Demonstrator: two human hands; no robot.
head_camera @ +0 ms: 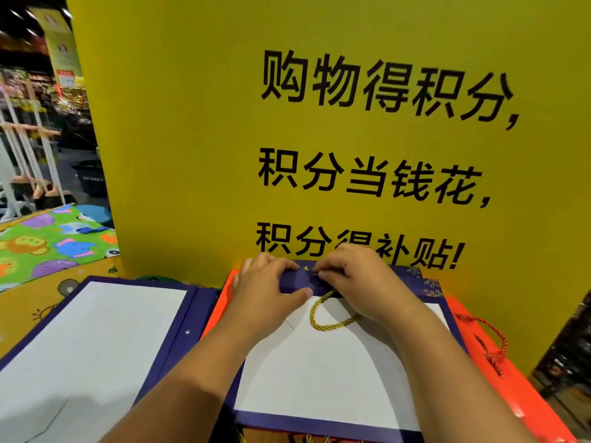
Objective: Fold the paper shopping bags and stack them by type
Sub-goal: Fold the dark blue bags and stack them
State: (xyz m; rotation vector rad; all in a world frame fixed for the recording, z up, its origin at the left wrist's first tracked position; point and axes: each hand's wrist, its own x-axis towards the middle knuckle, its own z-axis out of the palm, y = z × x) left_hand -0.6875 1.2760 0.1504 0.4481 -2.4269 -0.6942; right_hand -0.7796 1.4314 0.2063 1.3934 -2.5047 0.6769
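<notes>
A purple paper bag (326, 372) lies flat at the centre of the view, its white inner face up, its long axis running from 6 o'clock near the person toward 12 o'clock at the yellow sign board (224, 139). Its folded purple top band points away to 12 o'clock, almost touching the board. Both hands work on that band: the left hand (268, 289) presses on it with fingers curled over the far edge and thumb laid flat along the near edge, while the right hand (355, 282) pinches the band just beside it, fingertips closed on the paper at a small gold mark. A gold rope handle (326, 318) loops out from under the right hand toward 6 o'clock, lying on the white panel. Under this bag sits an orange-red bag (499, 382), showing at 3 o'clock and as a sliver at 10 o'clock, with its own red-and-gold cord handle (492, 340) lying on top of it. At 9 o'clock a second purple bag (80, 346) lies opened flat, white face up, its long axis tilted from 7 toward 1 o'clock. It rests on what seems to be a yellow cartoon-printed tabletop (48, 302), though little of that surface shows. Farther off at 10 o'clock lies a green mat with animal prints (48, 244).
</notes>
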